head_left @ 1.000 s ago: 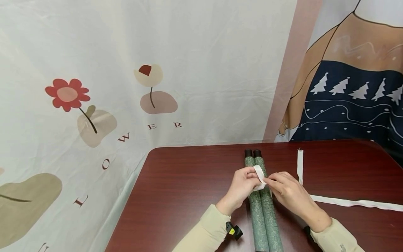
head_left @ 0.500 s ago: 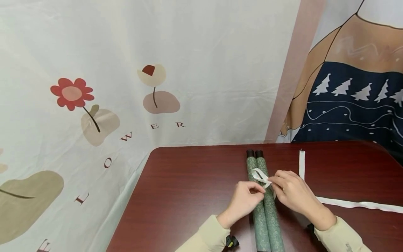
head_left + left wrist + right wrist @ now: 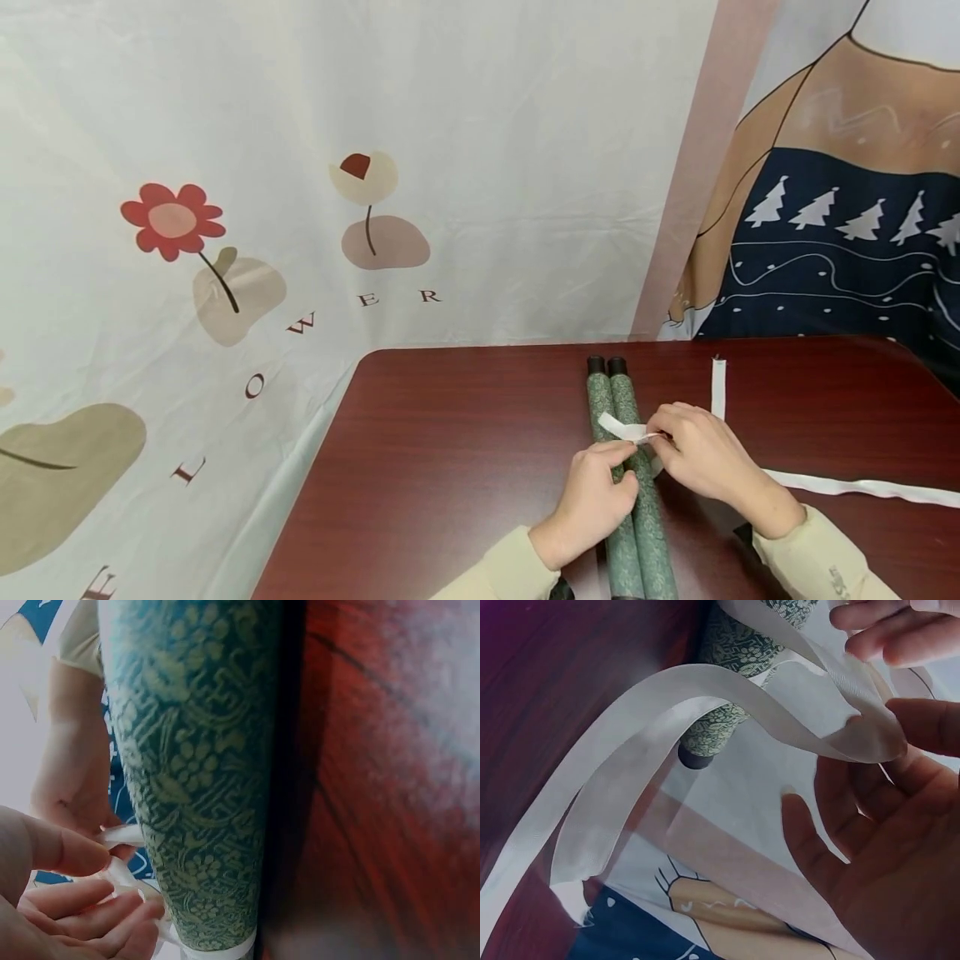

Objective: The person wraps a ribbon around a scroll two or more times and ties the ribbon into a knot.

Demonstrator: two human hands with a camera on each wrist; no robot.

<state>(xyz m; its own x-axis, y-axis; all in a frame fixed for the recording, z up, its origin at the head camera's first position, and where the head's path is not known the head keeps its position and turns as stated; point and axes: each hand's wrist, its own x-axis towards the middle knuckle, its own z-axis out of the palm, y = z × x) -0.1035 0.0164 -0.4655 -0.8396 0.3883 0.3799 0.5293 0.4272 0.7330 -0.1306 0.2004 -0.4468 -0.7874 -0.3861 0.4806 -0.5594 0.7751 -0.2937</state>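
- Two green patterned poles (image 3: pixel 630 467) side by side on dark red desk (image 3: pixel 450 467), black end caps pointing toward wall cloth (image 3: pixel 300 167).
- White ribbon (image 3: pixel 626 429) laid over poles near far third; long tail trailing right across desk, short end lying beyond right hand.
- Right hand (image 3: pixel 701 454): grip pinched on ribbon at pole top; in wrist view, ribbon looped around pole and gathered at fingertips (image 3: pixel 870 645).
- Left hand (image 3: pixel 596 500): fingers curled against left pole, tips at ribbon; firm pinch or mere touch, cannot tell.
- Risk (judgement): loop slackening and sliding along smooth poles if right-hand pinch eases.
- Risk: poles rolling apart, since nothing but hands and loose ribbon holds them together.
- Risk: trailing tail twisting, giving an uneven wrap.
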